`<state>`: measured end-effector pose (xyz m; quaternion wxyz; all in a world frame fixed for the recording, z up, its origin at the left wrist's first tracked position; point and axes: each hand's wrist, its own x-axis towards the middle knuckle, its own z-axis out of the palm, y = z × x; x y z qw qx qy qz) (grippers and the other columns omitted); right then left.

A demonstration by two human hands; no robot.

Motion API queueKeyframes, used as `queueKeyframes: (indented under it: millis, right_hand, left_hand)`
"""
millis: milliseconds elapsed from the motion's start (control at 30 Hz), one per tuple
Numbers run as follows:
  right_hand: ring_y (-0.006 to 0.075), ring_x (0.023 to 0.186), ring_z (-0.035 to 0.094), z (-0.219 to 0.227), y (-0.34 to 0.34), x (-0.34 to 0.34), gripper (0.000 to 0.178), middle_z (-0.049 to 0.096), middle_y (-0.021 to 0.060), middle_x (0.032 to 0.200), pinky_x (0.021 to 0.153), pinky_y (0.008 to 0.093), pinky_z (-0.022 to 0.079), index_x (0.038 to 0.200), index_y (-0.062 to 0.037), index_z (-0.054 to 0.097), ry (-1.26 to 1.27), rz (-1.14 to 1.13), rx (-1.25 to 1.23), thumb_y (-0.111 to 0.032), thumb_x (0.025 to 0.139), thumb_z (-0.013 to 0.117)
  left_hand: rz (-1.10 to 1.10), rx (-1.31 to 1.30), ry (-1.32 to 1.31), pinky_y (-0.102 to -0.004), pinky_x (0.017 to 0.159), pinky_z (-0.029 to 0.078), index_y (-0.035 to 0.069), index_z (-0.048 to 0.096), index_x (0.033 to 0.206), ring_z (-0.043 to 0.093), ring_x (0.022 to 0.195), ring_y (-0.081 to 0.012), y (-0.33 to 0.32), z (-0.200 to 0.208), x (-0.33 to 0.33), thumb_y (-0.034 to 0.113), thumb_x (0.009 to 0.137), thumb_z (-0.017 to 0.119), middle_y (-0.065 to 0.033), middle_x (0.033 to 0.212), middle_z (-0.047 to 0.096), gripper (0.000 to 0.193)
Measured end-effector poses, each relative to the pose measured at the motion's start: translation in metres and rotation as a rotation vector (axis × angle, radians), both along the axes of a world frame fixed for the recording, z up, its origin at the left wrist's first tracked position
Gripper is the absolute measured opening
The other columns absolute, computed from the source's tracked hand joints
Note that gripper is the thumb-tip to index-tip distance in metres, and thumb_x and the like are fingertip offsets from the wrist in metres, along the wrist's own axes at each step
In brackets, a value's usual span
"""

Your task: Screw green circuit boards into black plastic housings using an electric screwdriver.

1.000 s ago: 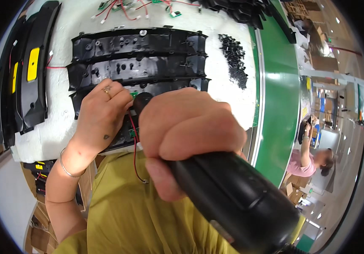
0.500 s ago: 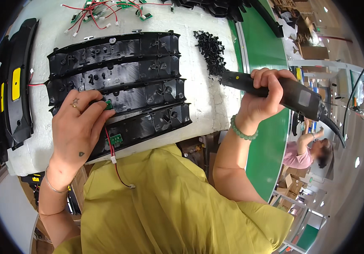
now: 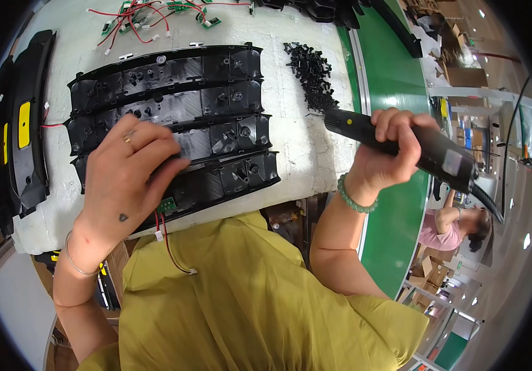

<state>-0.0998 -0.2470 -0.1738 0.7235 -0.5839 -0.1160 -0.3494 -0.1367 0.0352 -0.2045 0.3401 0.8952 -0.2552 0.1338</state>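
Note:
Several long, curved black plastic housings lie side by side on a white foam-like surface, their ribbed insides facing up. Over the nearer ones is my left hand, its fingers curled together; whatever they pinch is hidden. Just below its fingertips a small green circuit board sits on the nearest housing. Red and black wires with white connectors hang from it over my lap. My right hand grips a black corded electric screwdriver, its front end beside a pile of small black screws.
Wired green boards lie in a tangle at the far side. Black panels with yellow patches stand at the left. A green tabletop runs along the right, with another person beyond it.
My left hand has shifted slightly right and turned, and the green board that showed at its fingertips is now out of sight. My right hand and the screwdriver have moved a little right.

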Motion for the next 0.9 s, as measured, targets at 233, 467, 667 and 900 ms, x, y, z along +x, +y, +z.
queueKeyframes:
  millis: [233,467,667,900]
  right_hand:
    - [0.0106,0.047,0.037,0.027,0.008,-0.022,0.023,0.038,-0.0002,0.058,0.055,0.0284,0.035,0.098,-0.0062,0.046,-0.160,0.361,0.010,-0.010,0.076,0.049]
    - [0.0085,0.051,0.044,0.045,0.016,-0.039,0.026,0.042,-0.0018,0.060,0.056,0.0265,0.036,0.102,-0.0073,0.043,-0.249,0.489,0.057,-0.010,0.077,0.050]
    - [0.0045,0.050,0.046,0.051,0.022,-0.042,0.021,0.045,-0.0062,0.057,0.060,0.0219,0.038,0.091,-0.0082,0.050,-0.186,0.475,0.129,-0.009,0.071,0.056]
    - [0.0067,0.049,0.047,0.052,0.029,-0.043,0.025,0.047,-0.0046,0.057,0.056,0.0224,0.038,0.094,-0.0088,0.045,-0.220,0.558,0.058,-0.009,0.072,0.056]
  left_hand:
    - [-0.291,-0.174,0.003,-0.0337,0.065,0.045,0.003,0.064,0.084,0.053,0.075,-0.0249,-0.061,-0.003,0.049,0.011,0.066,0.073,-0.0070,0.080,0.061,0.022]
    - [-0.417,-0.255,0.000,-0.0327,0.067,0.045,0.004,0.067,0.082,0.053,0.077,-0.0235,-0.081,-0.005,0.063,0.014,0.067,0.073,-0.0051,0.077,0.063,0.019]
    - [-0.370,-0.316,-0.038,-0.0327,0.063,0.045,0.006,0.067,0.077,0.053,0.073,-0.0227,-0.071,-0.002,0.053,0.010,0.068,0.071,-0.0027,0.074,0.063,0.011]
    - [-0.332,-0.208,-0.172,-0.0291,0.059,0.047,0.007,0.065,0.077,0.055,0.073,-0.0201,-0.067,0.002,0.044,0.006,0.067,0.069,-0.0002,0.073,0.062,0.011]
